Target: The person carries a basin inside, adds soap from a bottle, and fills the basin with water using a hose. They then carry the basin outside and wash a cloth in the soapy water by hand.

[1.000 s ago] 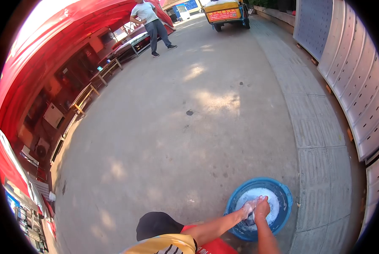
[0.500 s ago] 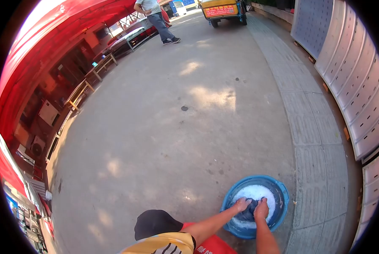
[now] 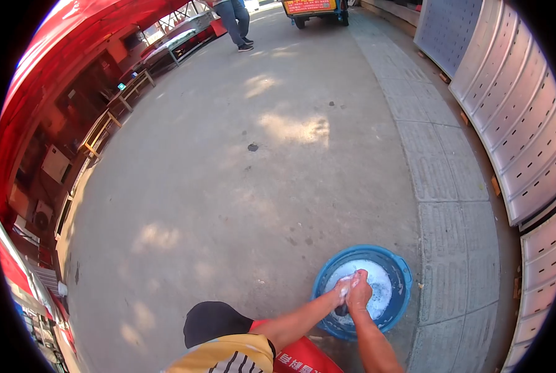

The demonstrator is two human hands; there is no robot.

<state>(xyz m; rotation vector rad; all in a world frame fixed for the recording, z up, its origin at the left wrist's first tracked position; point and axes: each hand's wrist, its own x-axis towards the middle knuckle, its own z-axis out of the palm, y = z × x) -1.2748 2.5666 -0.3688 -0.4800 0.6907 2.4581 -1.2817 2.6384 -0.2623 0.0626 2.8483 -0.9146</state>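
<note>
A round blue plastic basin stands on the ground, holding water topped with white suds. Over its middle my two hands are pressed together, foam on the fingers. My left hand is closed, and a dark wet cloth shows just beneath it. Closed against it from the right is my right hand, knuckles up, gripping the same cloth. Most of the cloth is hidden behind the hands and wrists; its exact kind cannot be made out.
Grey paving slabs run right of the basin, beside pale metal panels. Red fabric with white lettering lies near my arms. Wooden benches line the left under a red canopy. A person stands far ahead near a parked cart.
My hands were apart on the dark cloth in the suds; now they are together, raised slightly, with less cloth showing. The view has shifted a little, and the distant person stands differently.
</note>
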